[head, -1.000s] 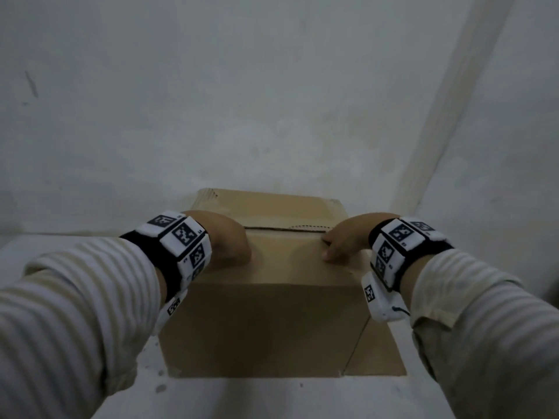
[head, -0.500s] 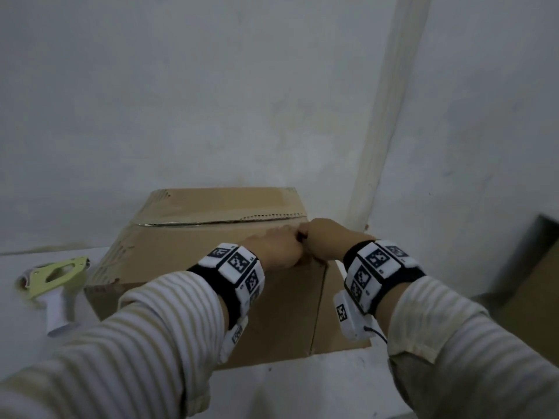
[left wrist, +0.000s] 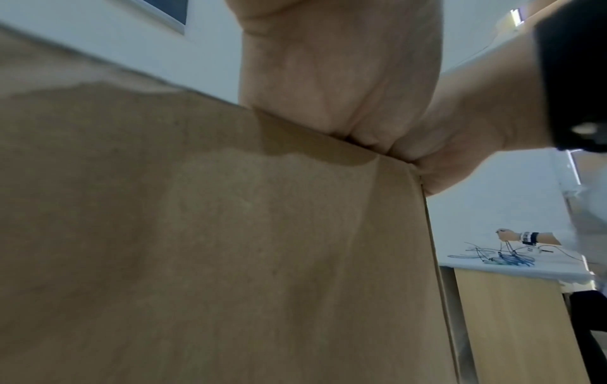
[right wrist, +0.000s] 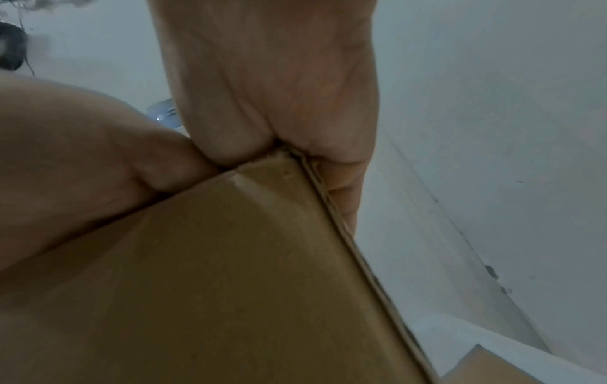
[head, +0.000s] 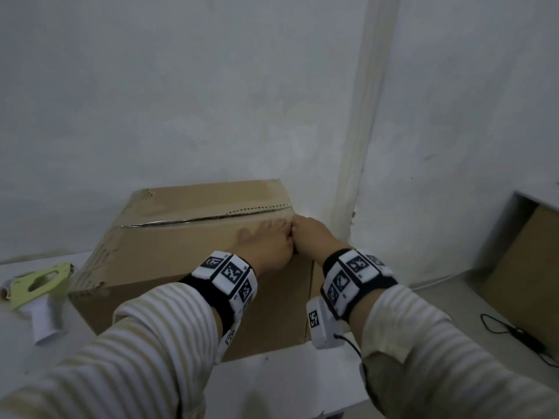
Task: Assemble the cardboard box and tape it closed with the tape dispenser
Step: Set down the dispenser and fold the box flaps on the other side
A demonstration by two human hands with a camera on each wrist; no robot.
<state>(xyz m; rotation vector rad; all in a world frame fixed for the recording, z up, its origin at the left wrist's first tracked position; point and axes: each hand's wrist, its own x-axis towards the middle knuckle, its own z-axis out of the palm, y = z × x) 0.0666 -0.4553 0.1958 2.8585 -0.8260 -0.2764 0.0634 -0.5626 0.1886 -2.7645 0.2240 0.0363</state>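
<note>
Your left hand (head: 266, 241) lies flat, fingers straight, pressing the top of the brown cardboard box (head: 169, 246); your right hand (head: 311, 235) curls over the box's corner at about 2 o'clock, fingers gripping down the side edge. A second ago your hands sat apart along the top seam; now they meet, touching, at that corner. The shiny tape strip along the seam looks laid, so you are likely smoothing its end down. The pale green tape dispenser (head: 36, 285) lies on the white tabletop (head: 272, 385) at 9 o'clock, just beside the box.
</note>
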